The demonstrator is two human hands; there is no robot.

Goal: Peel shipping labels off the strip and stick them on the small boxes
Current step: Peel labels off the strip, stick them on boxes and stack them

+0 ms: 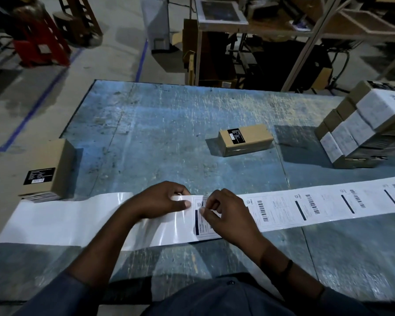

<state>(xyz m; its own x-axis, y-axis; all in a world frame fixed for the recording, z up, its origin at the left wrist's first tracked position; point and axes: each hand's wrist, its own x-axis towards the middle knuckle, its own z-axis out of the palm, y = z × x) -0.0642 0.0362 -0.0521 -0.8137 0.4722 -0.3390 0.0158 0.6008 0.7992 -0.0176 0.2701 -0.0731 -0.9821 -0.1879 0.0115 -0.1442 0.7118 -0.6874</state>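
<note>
Both grips pinch: left hand [162, 200] the strip [328, 206], right hand [228, 215] the label [203, 226], its corner hidden.

The counter [169, 115] is worn blue with pale scratches. The strip [55, 222] is glossy white; its labels [271, 210] carry black barcodes and navy bars. The brown box [254, 135] bears a black sticker [235, 136] with white print.

A worn blue counter [169, 110] stands on a grey concrete floor [114, 53] marked with blue tape lines [142, 58]. At far left, 1 red stool [43, 46] stands beside a brown wooden stool [78, 23]. Behind the counter, a white cabinet [155, 21] stands left of a metal rack [328, 30].
</note>
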